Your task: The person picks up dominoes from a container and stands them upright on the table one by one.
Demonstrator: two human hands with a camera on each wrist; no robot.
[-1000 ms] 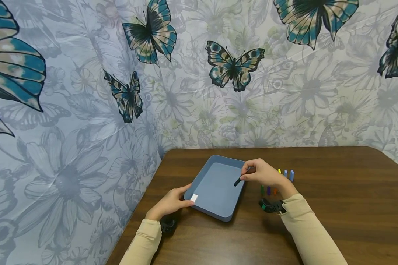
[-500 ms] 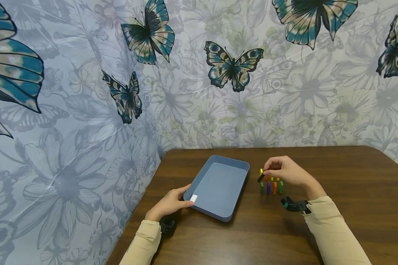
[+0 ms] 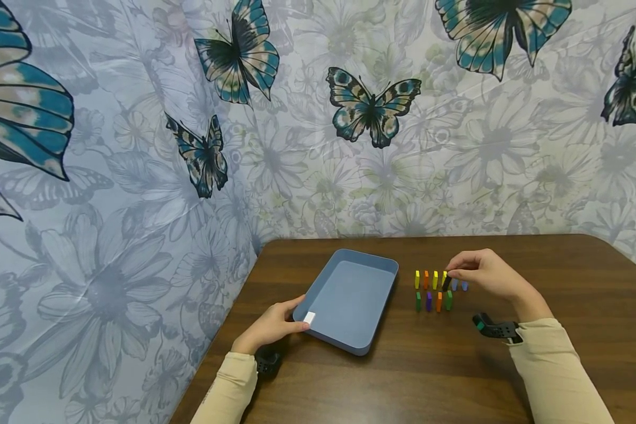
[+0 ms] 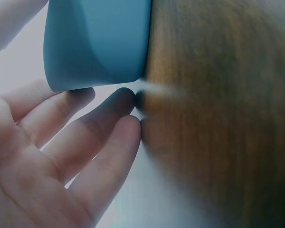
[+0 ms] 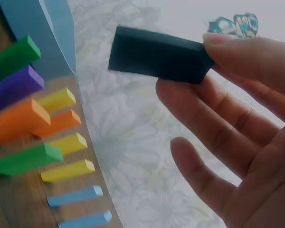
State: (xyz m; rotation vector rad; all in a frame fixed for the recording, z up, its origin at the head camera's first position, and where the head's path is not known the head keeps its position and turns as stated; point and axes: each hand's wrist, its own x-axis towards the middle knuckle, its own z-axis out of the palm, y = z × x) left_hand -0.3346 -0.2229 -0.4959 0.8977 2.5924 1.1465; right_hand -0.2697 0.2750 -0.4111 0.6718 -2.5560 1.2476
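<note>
My right hand (image 3: 493, 275) pinches a black domino-like block (image 5: 154, 54) between thumb and fingertips, above the table. In the head view the block overlaps the right-hand yellow block (image 3: 444, 278) of the back row. Small coloured blocks stand upright in two rows: a purple block (image 3: 429, 301) and an orange block (image 3: 439, 301) are in the front row, blue blocks (image 5: 76, 195) at the back row's right end. My left hand (image 3: 267, 325) grips the near-left corner of a shallow blue-grey tray (image 3: 350, 294), thumb over the rim by a white label (image 3: 310, 317), fingers along the outer wall.
The brown wooden table (image 3: 562, 294) extends well to the right of the blocks. Behind and to the left hangs a floral cloth (image 3: 297, 176) printed with butterflies. Each wrist wears a black band (image 3: 495, 327).
My right hand has carried the black block from over the tray's right side rightward, past the rows, to the back row's right part. My left hand keeps its hold on the tray.
</note>
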